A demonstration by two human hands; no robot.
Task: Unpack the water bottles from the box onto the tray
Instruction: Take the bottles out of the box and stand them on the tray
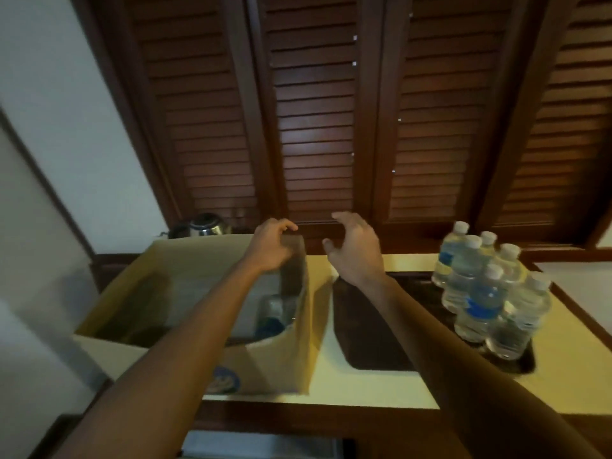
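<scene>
An open cardboard box (278, 366) stands on the left of the counter. One clear water bottle (275, 314) with a blue label shows inside it near the right wall. My left hand (271, 246) grips the box's far right corner at the rim. My right hand (356, 251) hovers in the air just right of the box, fingers spread and curved, holding nothing. A dark tray (371, 339) lies to the right of the box. Several water bottles (483, 293) with white caps stand together on the tray's right end.
A steel kettle (202, 225) sits behind the box against dark louvred wooden doors (314, 120). The pale counter (569, 369) has a wooden front edge. A white wall is on the left.
</scene>
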